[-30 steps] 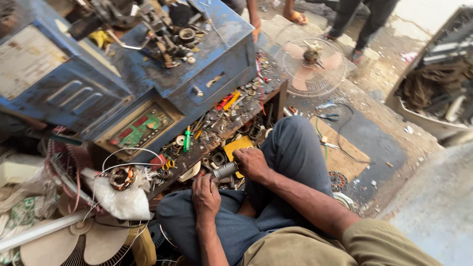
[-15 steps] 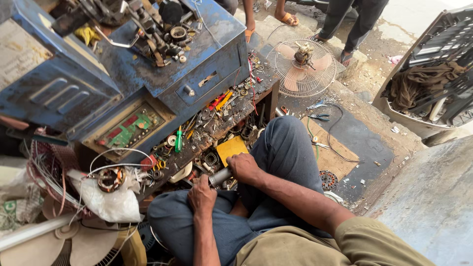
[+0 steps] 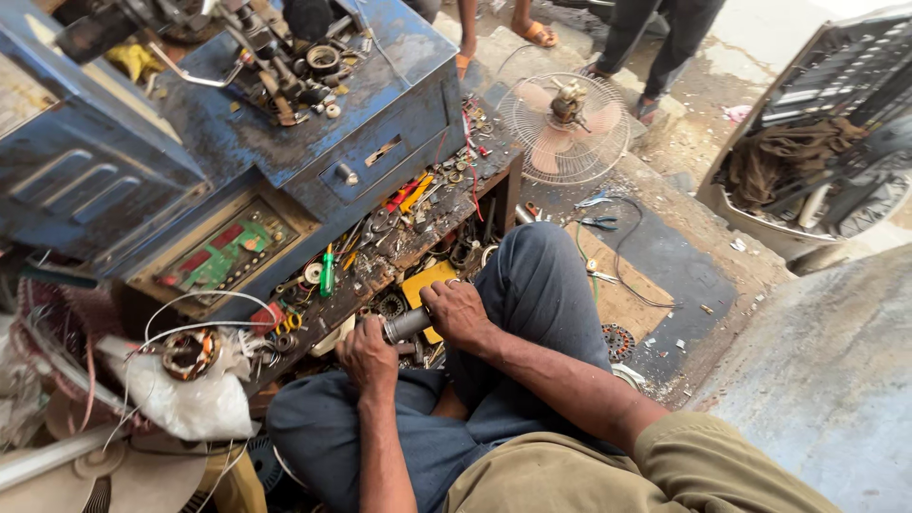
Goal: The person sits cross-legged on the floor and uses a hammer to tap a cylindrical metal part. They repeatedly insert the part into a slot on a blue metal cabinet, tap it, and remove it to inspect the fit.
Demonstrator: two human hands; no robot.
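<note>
I sit cross-legged in blue trousers at a low, cluttered bench. A short grey metal cylinder (image 3: 406,325) lies between my hands above my lap. My left hand (image 3: 366,353) closes around its near end. My right hand (image 3: 458,312) grips its far end, a ring on one finger. Just beyond the hands sits a yellow box (image 3: 424,282) on the lower shelf. A green-handled screwdriver (image 3: 328,271) lies on the bench edge among small parts.
A blue metal cabinet (image 3: 380,123) with a drawer carries tools. A wound motor coil (image 3: 190,353) with white wires sits left. A caged fan (image 3: 567,128) and pliers (image 3: 600,223) lie on the floor right. Other people's legs (image 3: 655,43) stand behind. A grey crate (image 3: 817,152) holds cloth.
The camera has shifted slightly; both hands stay on the cylinder and have drawn it a little closer to my lap.
</note>
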